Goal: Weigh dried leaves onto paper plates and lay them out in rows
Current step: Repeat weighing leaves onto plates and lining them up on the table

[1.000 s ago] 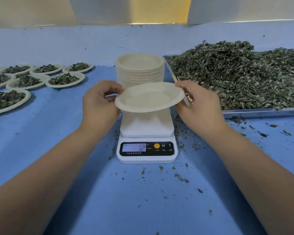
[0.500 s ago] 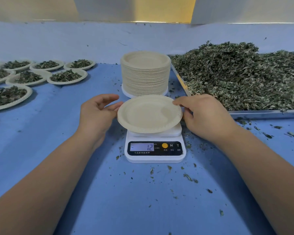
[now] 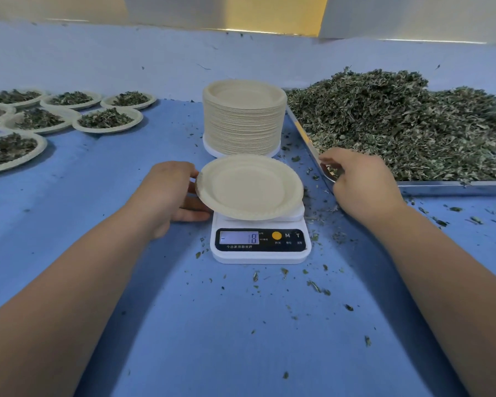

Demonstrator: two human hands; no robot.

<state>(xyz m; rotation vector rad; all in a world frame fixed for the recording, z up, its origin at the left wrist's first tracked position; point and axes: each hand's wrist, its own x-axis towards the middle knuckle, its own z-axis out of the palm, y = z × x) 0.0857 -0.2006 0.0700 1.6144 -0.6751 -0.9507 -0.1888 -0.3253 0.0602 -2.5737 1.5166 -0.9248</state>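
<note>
Resting tilted on the white plastic scale [image 3: 259,255], our round, matte paper plate [image 3: 249,187] lies empty; our left hand [image 3: 166,193] pinches its crimped left rim; our right hand [image 3: 361,184], fingers loose and holding nothing, sits at the corner of the metal tray [image 3: 453,187] heaped with flaky dried leaves [image 3: 398,124].

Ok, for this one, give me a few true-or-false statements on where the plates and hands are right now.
1. The plate on the scale holds no leaves. True.
2. The right hand grips that plate. False: it is clear of the plate, at the near corner of the metal tray of dried leaves.
3. The stack of plates stands behind the scale. True.
4. The filled plates lie right of the scale. False: they lie to its left.
5. The left hand holds the plate's left rim. True.
</note>
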